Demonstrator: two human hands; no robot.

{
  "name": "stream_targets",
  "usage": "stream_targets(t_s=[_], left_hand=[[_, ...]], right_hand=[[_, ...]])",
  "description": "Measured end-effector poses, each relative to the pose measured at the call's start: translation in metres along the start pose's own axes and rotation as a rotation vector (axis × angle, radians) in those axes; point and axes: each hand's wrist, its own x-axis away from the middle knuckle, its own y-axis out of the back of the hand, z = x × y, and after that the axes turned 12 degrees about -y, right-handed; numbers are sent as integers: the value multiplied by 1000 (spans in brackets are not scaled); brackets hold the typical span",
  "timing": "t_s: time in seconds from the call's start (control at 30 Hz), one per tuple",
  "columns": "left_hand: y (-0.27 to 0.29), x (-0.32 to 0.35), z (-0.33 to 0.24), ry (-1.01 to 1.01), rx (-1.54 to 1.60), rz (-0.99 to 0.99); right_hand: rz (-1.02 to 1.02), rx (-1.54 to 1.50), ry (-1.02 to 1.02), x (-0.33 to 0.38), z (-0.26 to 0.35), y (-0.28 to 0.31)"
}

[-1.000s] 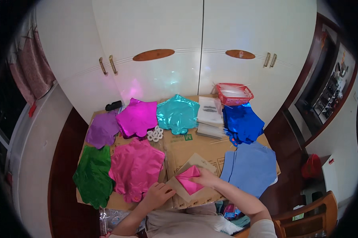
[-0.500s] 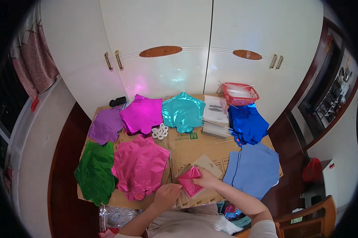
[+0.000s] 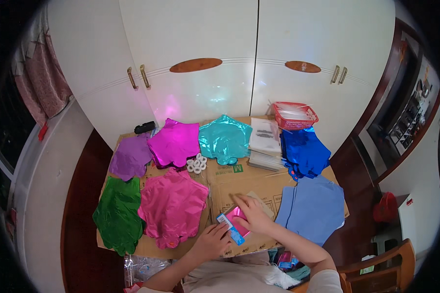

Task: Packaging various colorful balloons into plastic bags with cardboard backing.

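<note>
A folded packet of shiny pink foil lies at the front of the cardboard, with a blue-and-white printed label strip along its left side. My left hand has its fingers on that strip, closed at its upper left part. Across the top of the pink packet rests my right hand, fingers stretched and spread, thumb pressing on the foil. Beneath the right hand, a pale sheet shows in part. A flat, spread pink foil balloon lies to the left of my hands.
Around the cardboard lie green, purple, magenta, teal, dark blue and light blue foil pieces. White rings, clear bags and a red basket sit among them.
The blue label strip now shows along the pink packet's left side. My left hand has moved onto it, and my right hand's fingers have spread out over the packet.
</note>
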Motion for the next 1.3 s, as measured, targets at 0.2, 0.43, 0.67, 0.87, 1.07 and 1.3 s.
stream_targets(t_s=[0.2,0.43,0.67,0.87,1.07,1.3], left_hand=[[2,0,1,-11,13,39],[12,-6,11,-92,-22,153],[0,-7,13,-98,-17,93],[13,-25,23,-236,-35,119],[16,-40,33,-518,-254,294],[-1,-42,39,-620,-283,245]], right_hand=[[169,379,273,3,-26,1],[222,338,308,0,-29,0],[-11,-9,340,-48,-62,24],[-496,304,-289,-157,-196,107],[-437,638,-482,-211,-266,114],[-416,696,-446,-214,-284,104]])
